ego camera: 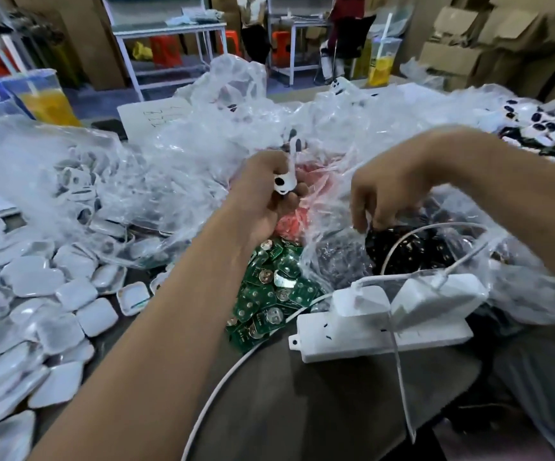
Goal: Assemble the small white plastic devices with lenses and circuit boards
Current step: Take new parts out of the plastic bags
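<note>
Two hands work over the bench, each with its own job. The left hand [271,191] is clenched around a white device [282,186], a small shell with dark lens spots on its face, held up above the pile of green boards [266,294] that lies near the middle of the bench. The right hand [380,191] reaches down with its fingers pinching into a clear bag [335,251] of small black parts [402,247]; whether a part is already caught between the fingertips cannot be told, since the plastic and the fingers hide it.

The step in hand looks like fetching the next piece for the held shell. To do it well, the right grip should take one part only, lift it free of the film without dragging the bag, and carry it across to the left hand. The left hand does best to keep the device steady, its open side turned toward the incoming part.

The device sits left of the right hand and slightly higher, the two apart with crumpled plastic between them. White shells [50,294] are heaped along the left edge of the bench. A power strip [379,337] with two white adapters lies toward the near edge, its cable looping over the bag just below the right hand, so it could snag on the way back.
</note>
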`<state>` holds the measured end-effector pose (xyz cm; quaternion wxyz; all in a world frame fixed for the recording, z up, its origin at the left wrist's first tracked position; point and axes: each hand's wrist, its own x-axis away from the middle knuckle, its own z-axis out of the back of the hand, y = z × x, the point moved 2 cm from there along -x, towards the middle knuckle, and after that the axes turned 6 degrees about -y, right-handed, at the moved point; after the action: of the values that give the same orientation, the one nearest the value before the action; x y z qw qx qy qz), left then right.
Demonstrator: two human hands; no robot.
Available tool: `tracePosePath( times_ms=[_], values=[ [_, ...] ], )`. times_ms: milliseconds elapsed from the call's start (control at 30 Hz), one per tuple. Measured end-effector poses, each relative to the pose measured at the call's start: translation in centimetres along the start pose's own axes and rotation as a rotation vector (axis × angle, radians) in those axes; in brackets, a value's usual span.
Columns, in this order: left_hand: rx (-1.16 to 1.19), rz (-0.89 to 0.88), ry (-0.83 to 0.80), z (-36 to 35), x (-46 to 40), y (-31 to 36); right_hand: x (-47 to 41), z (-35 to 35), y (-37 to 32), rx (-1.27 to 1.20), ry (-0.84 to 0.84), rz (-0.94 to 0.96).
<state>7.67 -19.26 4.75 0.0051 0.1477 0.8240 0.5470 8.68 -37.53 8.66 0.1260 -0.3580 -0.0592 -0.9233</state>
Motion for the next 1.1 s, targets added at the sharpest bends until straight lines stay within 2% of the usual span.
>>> tracePosePath(
  times_ms=[67, 167, 267, 367, 433, 533, 700, 900, 1000, 1100],
  values=[
    [-0.008, -0.026, 0.080, 0.9, -0.5, 0.6, 1.1, 2.5, 0.4, -0.072, 0.126, 0.043],
    [-0.174, -0.116, 0.133, 1.7, -1.3, 0.9, 1.1, 5.2, 0.1, -0.157, 0.387, 0.015],
    [-0.278, -0.178, 0.165, 2.1, -1.7, 0.7, -1.0, 5.1, -1.6, -0.259, 0.389, 0.028],
    [-0.227, -0.162, 0.191, 2.5, -1.6, 0.4, -3.3, 4.6, -2.8, -0.375, 0.472, 0.050],
    [-0.226, -0.152, 0.164, 3.0, -1.3, 0.3, -4.8, 4.3, -3.5, -0.338, 0.447, 0.052],
    [-0.259, -0.137, 0.110, 3.6, -1.0, 0.2, -6.9, 3.2, -4.9, -0.134, 0.284, 0.012],
    [-0.292, -0.077, 0.125, 4.2, -1.0, -0.2, -8.0, 3.3, -7.4, 0.112, 0.314, -0.014],
    [-0.318, -0.055, 0.084, 5.2, -0.6, 0.0, -6.5, 4.9, -6.5, 0.048, 0.367, -0.034],
    [-0.344, -0.055, 0.079, 5.0, -0.3, 0.0, -5.8, 5.8, -5.8, -0.007, 0.460, -0.028],
    [-0.362, -0.073, 0.058, 4.8, -0.1, 0.1, -5.3, 6.3, -4.8, -0.033, 0.410, -0.032]
  ],
)
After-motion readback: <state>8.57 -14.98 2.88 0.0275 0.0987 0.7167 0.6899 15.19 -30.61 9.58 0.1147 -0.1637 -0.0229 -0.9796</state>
